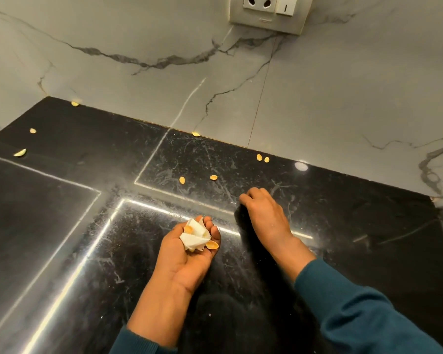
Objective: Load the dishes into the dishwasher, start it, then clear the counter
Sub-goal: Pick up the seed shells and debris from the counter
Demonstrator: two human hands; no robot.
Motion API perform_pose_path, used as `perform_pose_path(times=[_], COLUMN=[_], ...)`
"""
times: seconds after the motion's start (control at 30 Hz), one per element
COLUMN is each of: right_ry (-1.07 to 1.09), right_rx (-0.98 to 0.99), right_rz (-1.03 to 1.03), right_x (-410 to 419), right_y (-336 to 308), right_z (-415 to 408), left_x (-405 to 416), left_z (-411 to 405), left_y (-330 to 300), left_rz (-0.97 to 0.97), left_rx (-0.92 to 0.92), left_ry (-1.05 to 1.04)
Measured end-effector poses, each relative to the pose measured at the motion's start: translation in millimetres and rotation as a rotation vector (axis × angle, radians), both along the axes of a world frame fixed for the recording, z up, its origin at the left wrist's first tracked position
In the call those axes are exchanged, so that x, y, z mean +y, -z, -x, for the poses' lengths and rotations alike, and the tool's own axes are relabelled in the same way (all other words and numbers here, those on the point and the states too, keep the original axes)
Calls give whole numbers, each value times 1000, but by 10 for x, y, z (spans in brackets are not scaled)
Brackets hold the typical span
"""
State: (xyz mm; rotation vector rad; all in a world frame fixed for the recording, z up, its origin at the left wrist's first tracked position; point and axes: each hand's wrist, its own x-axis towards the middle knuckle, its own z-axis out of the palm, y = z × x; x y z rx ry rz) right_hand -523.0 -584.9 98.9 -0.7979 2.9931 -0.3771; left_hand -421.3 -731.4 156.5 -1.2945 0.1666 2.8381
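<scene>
We look down on a black polished counter (62,226) with pale scratches and bright strips of reflected light crossing it. Behind it rises a grey marble-look wall (138,34) with dark veins, and high on it sits a white socket plate (269,14) with a switch beside the 2 round holes.

Small yellow shells lie scattered on the counter — 1 in the far left corner (75,104), 2 more along the left side (32,130), 1 at the foot of the wall (196,134), a pair just right of it (262,158), and 2 nearer the middle (213,177).

Our left hand (189,254) is turned palm up over the counter, fingers cupped around a crumpled white tissue (195,237) with 2 shells (212,244) resting against it.

Our right hand (264,213) is palm down on the counter, fingers curled under at the tips — we cannot tell whether they pinch anything. Both sleeves (368,310) are teal.
</scene>
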Motion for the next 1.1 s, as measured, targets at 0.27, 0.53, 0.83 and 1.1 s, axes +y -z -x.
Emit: perform_pose_path(times=[0.27,0.53,0.83,1.1], right_ry=[213,-1,-23,178], right_rx=[-112,-256,-15,-79], right_rz=[247,614,622,254], right_x=[44,-63,-80,40], right_y=[-103,-835,-774,-78], right_z=[12,-458,-256,1069], left_x=[82,230,142,-37], left_z=[89,181,318,447], left_y=[24,-15,50,62], left_rz=[20,68,20,-6], left_rx=[11,95,152,127], left_ry=[69,168,150,110])
